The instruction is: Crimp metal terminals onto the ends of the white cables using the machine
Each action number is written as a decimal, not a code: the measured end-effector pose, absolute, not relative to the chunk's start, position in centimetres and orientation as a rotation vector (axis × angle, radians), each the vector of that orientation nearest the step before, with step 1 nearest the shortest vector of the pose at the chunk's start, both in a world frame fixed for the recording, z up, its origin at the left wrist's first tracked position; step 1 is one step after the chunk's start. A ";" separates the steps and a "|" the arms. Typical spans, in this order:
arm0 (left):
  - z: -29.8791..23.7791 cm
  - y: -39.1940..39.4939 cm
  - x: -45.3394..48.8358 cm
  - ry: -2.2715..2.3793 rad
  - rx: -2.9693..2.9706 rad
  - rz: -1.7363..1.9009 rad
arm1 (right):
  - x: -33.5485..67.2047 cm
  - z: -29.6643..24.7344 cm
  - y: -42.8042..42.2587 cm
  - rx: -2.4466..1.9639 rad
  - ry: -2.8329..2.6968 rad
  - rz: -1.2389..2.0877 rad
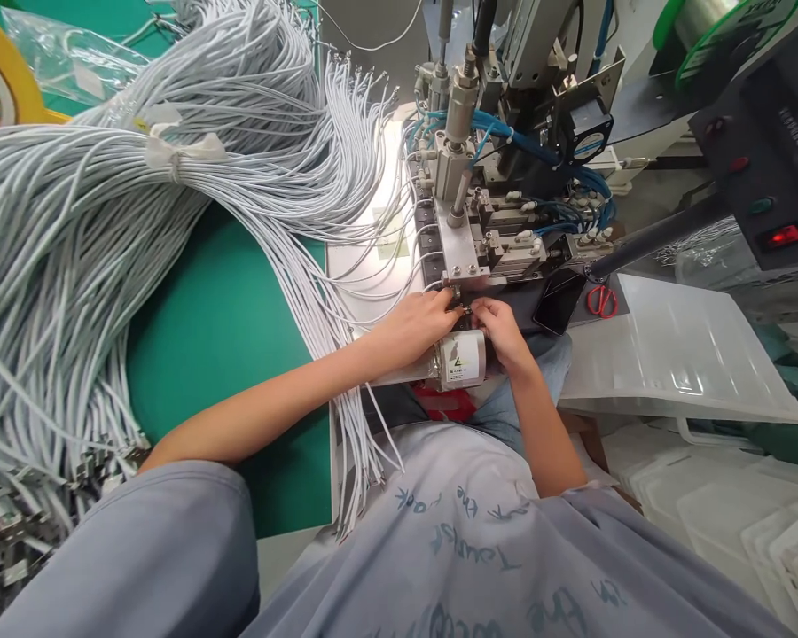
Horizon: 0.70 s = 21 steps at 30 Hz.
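At the front edge of the pneumatic press (462,244), both hands meet over a small metal piece (466,310) lying between their fingertips. The left hand (418,323) is bent and narrow, its fingertips partly hidden beneath the machine's front plate; the right hand (500,330) has thumb and forefinger drawn together at the piece's other side. The piece is too small to identify, and whether either hand grips it cannot be told. Just below the hands is a cylinder with a white printed label (463,358); its fine print is illegible.

To the left, white cables (239,182) fan toward the press, one bundle gathered by a pale tie (179,158); the bundles are cut off by the frame. They lie over a green mat (219,292) and a pale worktop (365,257). To the right of the press are a dark phone (559,299), red-handled scissors (602,301) and a translucent plastic sheet (684,346). Above these, a control box (764,168) bears a lit red switch (783,236); a green-flanged spool (711,40) is cropped at the top.

The left forearm runs long and slanting across the mat; the right is shorter and steeper, elbow close to the body.
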<state>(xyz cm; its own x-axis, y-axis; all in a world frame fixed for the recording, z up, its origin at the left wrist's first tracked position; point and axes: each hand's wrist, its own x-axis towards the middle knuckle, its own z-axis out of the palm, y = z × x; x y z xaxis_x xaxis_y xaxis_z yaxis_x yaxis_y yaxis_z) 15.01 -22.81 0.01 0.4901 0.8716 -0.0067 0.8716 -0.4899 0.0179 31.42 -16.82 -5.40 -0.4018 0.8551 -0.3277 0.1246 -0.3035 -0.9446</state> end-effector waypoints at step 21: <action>1.5 -23.8 16.0 1.850 2.406 0.038 | 27.6 -4.4 -31.6 -0.931 -2.323 1.779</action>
